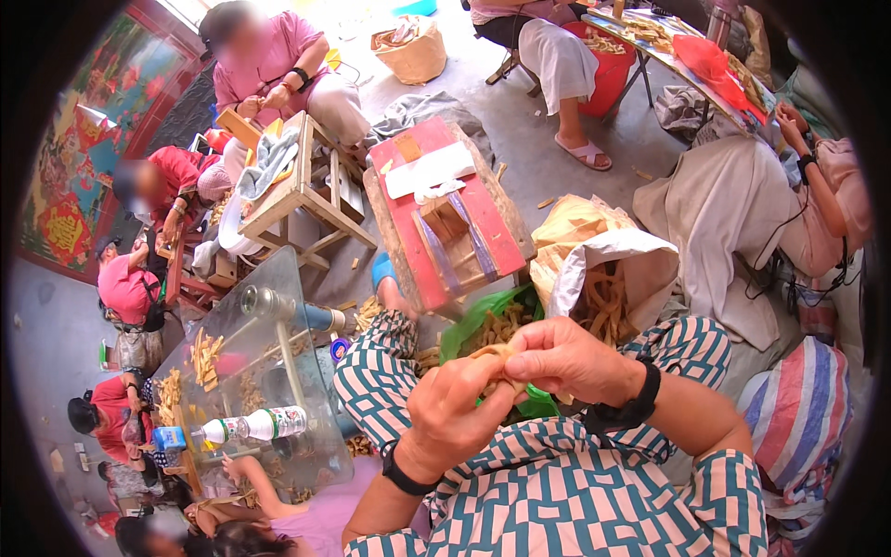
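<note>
Above my lap, my left hand and my right hand meet, both with their fingers closed on one pale tan strip. The strip looks bent between the fingertips; its far side is hidden by the fingers. Just beyond and below my hands, between my knees, is an open green plastic bag with short tan pieces in it. To the right of that bag stands a white-lined sack full of longer brownish strips.
A red-topped wooden bench stands ahead. At left, a glass table carries bottles and loose strips. A striped bag sits at right. Several people work around me; a wooden stool stands ahead left.
</note>
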The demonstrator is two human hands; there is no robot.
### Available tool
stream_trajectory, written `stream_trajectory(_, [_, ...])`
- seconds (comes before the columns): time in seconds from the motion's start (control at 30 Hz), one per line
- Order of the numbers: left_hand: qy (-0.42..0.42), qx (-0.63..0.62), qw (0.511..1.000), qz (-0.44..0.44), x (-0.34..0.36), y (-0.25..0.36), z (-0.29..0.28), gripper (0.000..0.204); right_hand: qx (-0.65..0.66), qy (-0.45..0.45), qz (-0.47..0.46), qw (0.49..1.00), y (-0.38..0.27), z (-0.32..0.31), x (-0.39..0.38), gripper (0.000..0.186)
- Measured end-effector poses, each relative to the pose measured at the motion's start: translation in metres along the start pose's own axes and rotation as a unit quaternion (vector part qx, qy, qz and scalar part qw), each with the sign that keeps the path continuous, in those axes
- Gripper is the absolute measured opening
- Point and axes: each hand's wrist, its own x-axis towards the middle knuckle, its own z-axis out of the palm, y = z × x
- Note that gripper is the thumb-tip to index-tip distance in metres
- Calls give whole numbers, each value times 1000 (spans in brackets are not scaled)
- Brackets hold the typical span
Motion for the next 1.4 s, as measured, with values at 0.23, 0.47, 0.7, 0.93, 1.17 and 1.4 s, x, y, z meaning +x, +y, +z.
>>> stream_trajectory(0.23, [97, 106, 985, -97, -12, -7, 0, 26, 35, -65, 10, 997, -7, -2, 6, 13])
stream_trajectory(0.47, [108, 45, 992, -55, -14, -17, 3, 15, -210, 46, -98, 972, 17, -22, 29, 29])
stream_trajectory(0.7, [16, -79, 975, -206, -23, -20, 24, 19, -167, 14, -116, 979, 16, -9, 26, 58])
stream_trajectory(0.93, [59, -483, 745, -457, -25, -17, 26, 8, -357, 66, -166, 917, 16, -1, 26, 53])
stream_trajectory(1.17, [176, -626, 578, -493, -37, -38, 15, 10, -252, 41, -72, 964, 2, -22, 7, 46])
stream_trajectory(1.4, [211, -518, 662, -499, -40, -43, 16, 13, -588, 116, -238, 765, 8, -23, 6, 15])
